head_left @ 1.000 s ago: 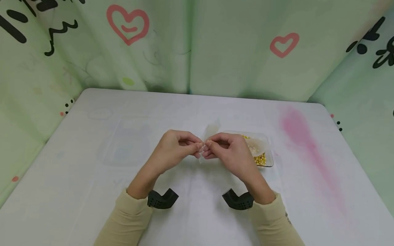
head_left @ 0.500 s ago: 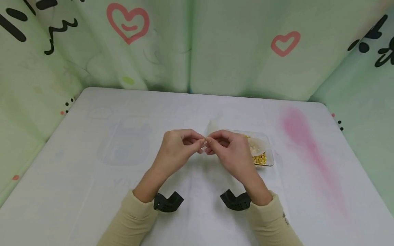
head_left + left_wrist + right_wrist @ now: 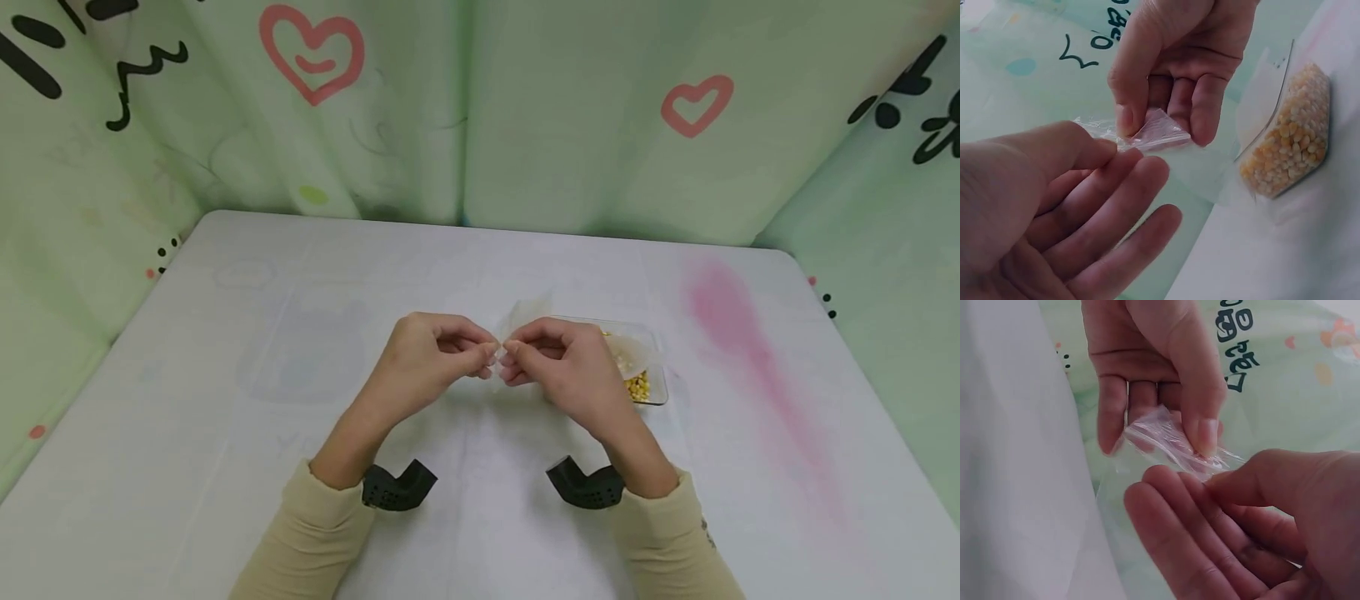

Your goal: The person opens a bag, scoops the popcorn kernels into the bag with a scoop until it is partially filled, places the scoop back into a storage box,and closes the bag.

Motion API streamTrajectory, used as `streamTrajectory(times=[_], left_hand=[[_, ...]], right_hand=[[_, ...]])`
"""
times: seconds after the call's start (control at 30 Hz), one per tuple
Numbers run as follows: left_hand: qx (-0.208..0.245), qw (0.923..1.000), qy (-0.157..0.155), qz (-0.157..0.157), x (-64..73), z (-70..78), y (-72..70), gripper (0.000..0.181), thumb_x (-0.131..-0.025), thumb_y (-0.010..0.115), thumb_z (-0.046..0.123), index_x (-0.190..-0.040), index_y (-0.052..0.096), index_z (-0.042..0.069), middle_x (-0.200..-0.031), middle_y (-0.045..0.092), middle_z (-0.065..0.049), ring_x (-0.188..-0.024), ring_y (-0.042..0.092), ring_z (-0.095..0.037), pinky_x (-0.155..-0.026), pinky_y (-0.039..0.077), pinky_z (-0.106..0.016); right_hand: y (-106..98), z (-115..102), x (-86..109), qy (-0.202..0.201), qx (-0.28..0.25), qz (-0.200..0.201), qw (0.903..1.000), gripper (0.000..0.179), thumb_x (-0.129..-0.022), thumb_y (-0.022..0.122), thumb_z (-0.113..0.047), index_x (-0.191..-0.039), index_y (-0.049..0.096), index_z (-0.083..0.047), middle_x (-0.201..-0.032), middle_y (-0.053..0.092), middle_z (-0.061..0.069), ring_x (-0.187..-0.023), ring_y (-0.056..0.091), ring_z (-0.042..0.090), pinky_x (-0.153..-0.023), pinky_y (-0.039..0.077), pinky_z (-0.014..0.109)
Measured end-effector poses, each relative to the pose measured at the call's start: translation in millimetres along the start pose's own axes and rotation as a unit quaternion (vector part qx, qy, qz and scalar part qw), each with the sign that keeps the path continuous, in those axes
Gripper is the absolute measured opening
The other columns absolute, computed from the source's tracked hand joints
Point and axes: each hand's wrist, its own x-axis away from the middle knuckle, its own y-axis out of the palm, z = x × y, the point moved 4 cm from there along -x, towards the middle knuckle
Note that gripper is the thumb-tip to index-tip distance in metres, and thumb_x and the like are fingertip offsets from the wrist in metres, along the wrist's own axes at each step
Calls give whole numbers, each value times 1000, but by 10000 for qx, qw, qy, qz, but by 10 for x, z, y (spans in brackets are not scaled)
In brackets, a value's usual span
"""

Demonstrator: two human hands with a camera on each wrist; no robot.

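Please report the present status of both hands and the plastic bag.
Left hand, right hand: both pinching clear plastic bag. Container of yellow kernels: partly behind right hand in head view. No obstruction visible at the bag.

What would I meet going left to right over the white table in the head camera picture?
Left hand, then right hand, then the see-through box with yellow kernels, then the pink smudge.

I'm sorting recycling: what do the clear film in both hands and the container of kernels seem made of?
The clear film looks like thin, glossy plastic: it is see-through, creased and shows bright highlights. The container looks smooth and rigid, glass or hard plastic; its transparent walls fit either.
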Motion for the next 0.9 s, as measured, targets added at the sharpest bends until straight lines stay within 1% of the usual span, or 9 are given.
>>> streamTrajectory(times=[0.1,0.17,0.3,0.37,0.43,0.53,0.6,0.7,0.9], left_hand=[[-227,9995,-3,-196,15,9,-4,7,-90,73,24,-96,76,22,-80,75,5,-78,74,-21,-71,54,-35],[-397,9986,144,-325,19,19,-7,14,-89,73,25,-103,74,23,-88,74,6,-82,73,-18,-72,55,-33],[-662,9927,801,-613,14,48,11,52,-84,79,24,-132,59,21,-117,67,1,-99,68,-11,-85,56,-29],[-852,9858,1223,-776,13,59,40,76,-80,84,25,-145,45,21,-132,57,-1,-111,62,-11,-93,53,-30],[-1129,9753,1672,-900,13,66,76,95,-76,87,28,-153,32,23,-144,46,0,-121,54,-12,-101,48,-32],[-1563,9558,2294,-967,18,79,127,112,-71,91,32,-157,21,24,-155,32,2,-136,40,-14,-112,39,-36],[-1795,9453,2562,-931,21,85,149,118,-68,92,36,-158,16,23,-159,25,3,-143,31,-14,-116,34,-37],[-2054,9376,2684,-812,28,86,158,122,-67,92,40,-159,14,22,-161,23,4,-149,24,-14,-119,30,-38],[-2209,9367,2637,-647,38,80,138,115,-68,91,40,-157,21,20,-158,31,3,-146,31,-14,-116,35,-37]], right_hand=[[-7,10,-2,121,-52,-129,9998,11,-95,63,-10,-98,68,-1,-89,72,19,-73,74,25,-73,61,35],[-10,8,-1,150,-105,-192,9996,12,-96,62,-10,-98,67,0,-90,71,20,-74,73,26,-73,61,36],[-22,-2,6,102,-140,-264,9995,12,-97,61,-11,-98,66,0,-88,70,18,-73,72,25,-73,61,37],[-24,2,8,79,-144,-313,9994,13,-97,62,-12,-98,66,0,-87,69,17,-73,71,25,-73,61,37],[-23,8,12,82,-165,-366,9992,13,-97,61,-12,-97,66,0,-86,69,16,-73,71,25,-73,61,37],[-21,13,17,116,-227,-426,9988,13,-97,60,-11,-97,66,1,-86,69,16,-74,71,24,-74,60,37],[-22,3,25,137,-255,-452,9986,13,-97,59,-10,-98,66,1,-86,69,16,-74,70,24,-74,60,38],[-20,-13,31,153,-266,-494,9983,13,-97,58,-9,-98,66,2,-85,68,15,-74,70,23,-75,60,39],[-6,-28,36,135,-275,-595,9978,12,-97,59,-9,-96,65,2,-82,68,14,-73,69,23,-75,60,39]])
